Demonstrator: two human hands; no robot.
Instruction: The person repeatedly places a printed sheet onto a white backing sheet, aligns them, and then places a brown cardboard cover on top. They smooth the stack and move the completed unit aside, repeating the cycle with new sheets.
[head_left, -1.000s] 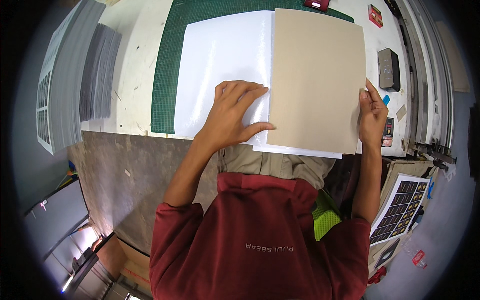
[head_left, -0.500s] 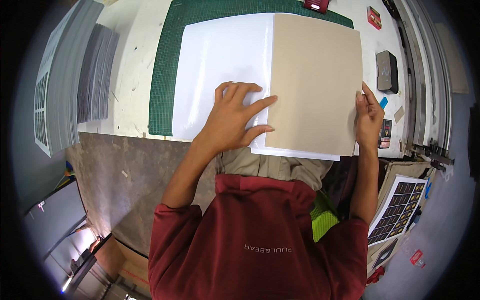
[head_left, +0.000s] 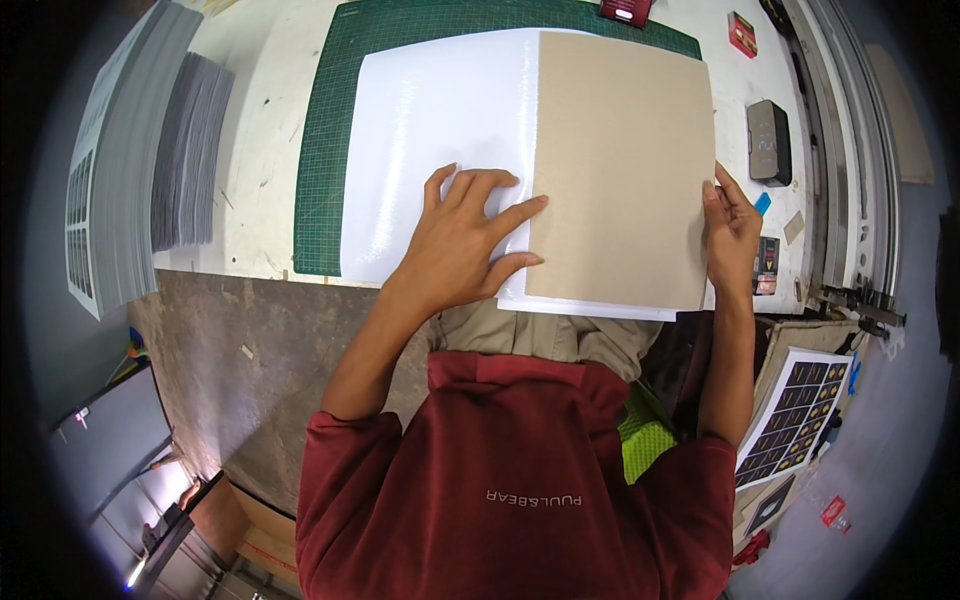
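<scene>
A beige board (head_left: 625,170) lies over the right part of a glossy white sheet (head_left: 440,100), both on a green cutting mat (head_left: 318,200). My left hand (head_left: 455,235) rests with spread fingers on the white sheet, its thumb and index fingertip at the board's left edge. At the opposite edge, my right hand (head_left: 733,235) pinches the board, with the thumb on the near side of its rim. Some of its fingers are hidden. White paper shows below the board's lower edge, which overhangs the table's front.
Tall stacks of printed sheets (head_left: 190,150) stand at the left of the white table (head_left: 265,130). On the right are a black digital clock (head_left: 768,143), a red box (head_left: 743,35) and a small dark pack (head_left: 767,265). A metal rail (head_left: 850,150) runs alongside. Printed sheets (head_left: 795,415) lie lower right.
The board has slid very slightly left, along with a small shift of the whole picture. Both hands keep nearly the same pose and contact.
</scene>
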